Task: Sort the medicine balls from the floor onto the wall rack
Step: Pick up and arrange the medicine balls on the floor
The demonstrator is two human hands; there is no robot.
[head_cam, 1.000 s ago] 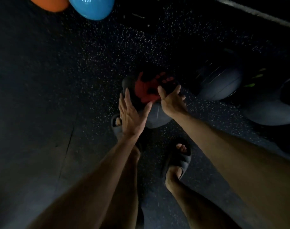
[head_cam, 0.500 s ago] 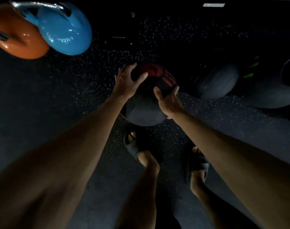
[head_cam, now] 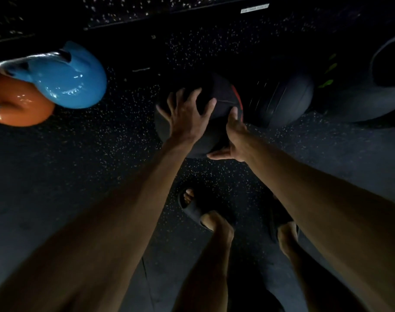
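A black medicine ball with red markings (head_cam: 223, 97) is held between both my hands above the dark speckled floor. My left hand (head_cam: 187, 115) lies spread over its top left side. Cupping its lower right side is my right hand (head_cam: 233, 138), thumb underneath. Most of the red print is turned away to the right edge of the ball. Two more dark medicine balls rest on the floor to the right: a ribbed one (head_cam: 284, 97) just beyond the held ball, and a larger one with green marks (head_cam: 358, 91).
A blue kettlebell (head_cam: 72, 79) and an orange one (head_cam: 16, 102) stand at the left. My feet in dark slides (head_cam: 192, 206) are below the ball. A dark low edge (head_cam: 169, 16) runs along the top of the view.
Both hands closed around the red-marked ball and lifted it off the floor. The ball rotated, so the red hand print turned away to the right.
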